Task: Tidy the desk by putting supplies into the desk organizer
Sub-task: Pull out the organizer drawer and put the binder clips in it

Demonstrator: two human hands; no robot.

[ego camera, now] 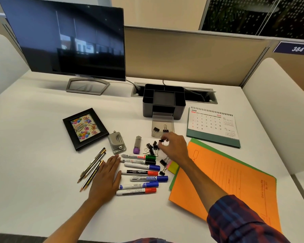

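White office desk [42,199] inside a beige-partitioned cubicle, seen from above by a head-worn camera. Dark monitor [67,41] at back left. Black desk organizer [164,100] at back centre, compartments apparently bare, its clear drawer [162,126] pulled out toward the viewer with two black binder clips [160,129] inside. Right hand [174,146] just in front of the drawer, fingertips pinching one small black binder clip [161,141] above the desk. Loose pile of more binder clips [152,148] just left of that hand, and two others [163,165] nearer the viewer beside a stack of sticky notes [173,166]. Left hand [106,178] flat on the desk, fingers straight, holding nothing, between a bundle of pencils [93,166] on its left and a row of seven whiteboard markers [140,173] on its right. Grey hole punch [115,142] and a purple-capped tube [137,145] beyond the markers. Black picture frame [85,128] with a birthday card farther left. Desk calendar [213,125] to the right of the organizer. Orange folder [232,181] over a green one at lower right, under the plaid-sleeved right forearm.
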